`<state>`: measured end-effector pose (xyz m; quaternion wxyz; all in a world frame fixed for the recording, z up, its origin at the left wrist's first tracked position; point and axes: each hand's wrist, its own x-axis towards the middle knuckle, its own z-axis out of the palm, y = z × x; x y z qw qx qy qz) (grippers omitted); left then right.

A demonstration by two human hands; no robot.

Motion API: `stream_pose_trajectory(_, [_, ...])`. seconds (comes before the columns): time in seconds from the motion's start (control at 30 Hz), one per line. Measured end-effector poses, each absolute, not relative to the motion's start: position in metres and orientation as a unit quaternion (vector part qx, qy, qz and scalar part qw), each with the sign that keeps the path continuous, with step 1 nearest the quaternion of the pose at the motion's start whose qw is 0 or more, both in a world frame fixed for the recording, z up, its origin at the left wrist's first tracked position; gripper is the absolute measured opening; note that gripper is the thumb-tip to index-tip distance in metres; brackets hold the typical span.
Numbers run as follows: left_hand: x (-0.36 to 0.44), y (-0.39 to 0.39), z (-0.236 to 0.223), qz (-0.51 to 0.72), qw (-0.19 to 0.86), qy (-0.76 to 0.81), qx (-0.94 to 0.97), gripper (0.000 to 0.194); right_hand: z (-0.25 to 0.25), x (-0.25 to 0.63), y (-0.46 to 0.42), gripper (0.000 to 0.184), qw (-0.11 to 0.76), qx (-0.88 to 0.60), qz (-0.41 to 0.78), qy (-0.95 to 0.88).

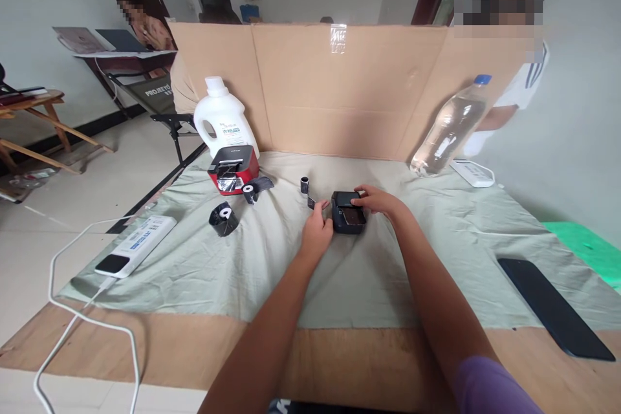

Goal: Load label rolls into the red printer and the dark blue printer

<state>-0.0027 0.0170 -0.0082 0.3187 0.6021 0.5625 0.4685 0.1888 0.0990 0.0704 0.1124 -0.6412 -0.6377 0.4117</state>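
A small black printer (pixel 349 228) stands on the cloth between my hands. My right hand (pixel 376 199) grips its upper right side, thumb on the lid and fingers behind. Against its left side is my left hand (pixel 317 233), with fingers curled and their tips close to the printer's edge; what they hold, if anything, is unclear. A small dark roll (pixel 305 185) with a loose strip (pixel 311 202) trails down to the left fingertips. Whether the strip is in the fingers does not show.
Left on the cloth are a red and black printer (pixel 250 171), black label rolls (pixel 223 220), a white jug (pixel 226 119) and a white power bank (pixel 138 242) with a cable. Cardboard (pixel 339 90) stands behind. A bottle (pixel 449 126) leans right; a phone (pixel 553 304) lies nearer.
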Motion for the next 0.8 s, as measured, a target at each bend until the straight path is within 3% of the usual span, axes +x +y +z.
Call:
stream_pose_trajectory(0.33, [-0.002,0.017,-0.008,0.459,0.313,0.566,0.609,0.057,0.064,0.186,0.097,0.063,0.108,-0.65,0.392,-0.642])
stream_pose_trajectory(0.6, [-0.003,0.019,-0.011,0.439,0.346,0.573,0.599,0.059,0.078,0.17,0.084,0.099,0.095,-0.661,0.359,-0.653])
stream_pose_trajectory(0.8, [-0.004,0.019,-0.01,0.454,0.373,0.563,0.58,0.054,0.08,0.137,0.059,0.116,0.047,-0.672,0.24,-0.699])
